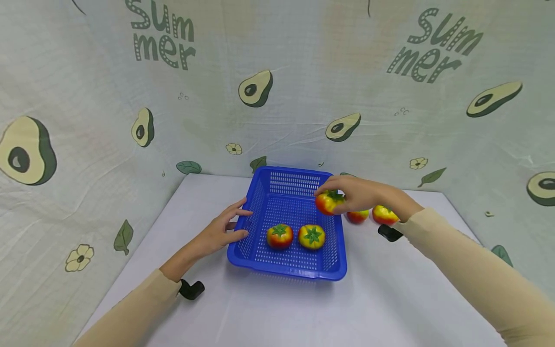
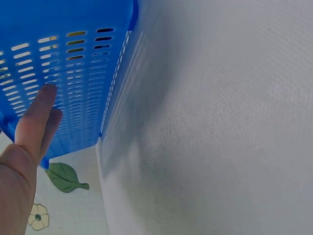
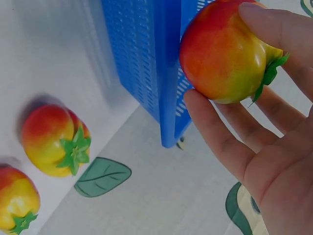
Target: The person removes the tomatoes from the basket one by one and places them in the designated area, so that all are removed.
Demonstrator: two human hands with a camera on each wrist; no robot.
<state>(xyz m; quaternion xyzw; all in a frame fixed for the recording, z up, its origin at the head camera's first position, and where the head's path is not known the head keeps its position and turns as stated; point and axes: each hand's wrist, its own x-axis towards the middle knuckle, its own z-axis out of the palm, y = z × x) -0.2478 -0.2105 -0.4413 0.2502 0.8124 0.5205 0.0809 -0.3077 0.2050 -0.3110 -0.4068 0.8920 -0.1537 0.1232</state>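
My right hand (image 1: 357,189) pinches a red-and-yellow tomato (image 3: 222,54) with a green leafy top between thumb and fingers, above the right side of the blue basket (image 1: 286,275). Inside that basket sit two similar tomatoes, a redder one (image 1: 279,236) on the left and a yellower one (image 1: 311,237) on the right. At the basket's left side is my left hand (image 1: 222,227), its fingers spread and reaching to the rim. The left wrist view has two of its fingers (image 2: 36,120) extended along the slotted outer wall.
Two more tomatoes lie on the white table (image 1: 277,318) to the right of the basket, one close by (image 1: 357,217) and one farther right (image 1: 385,215). A cloth with avocado prints (image 1: 256,88) hangs behind and at both sides of the table.
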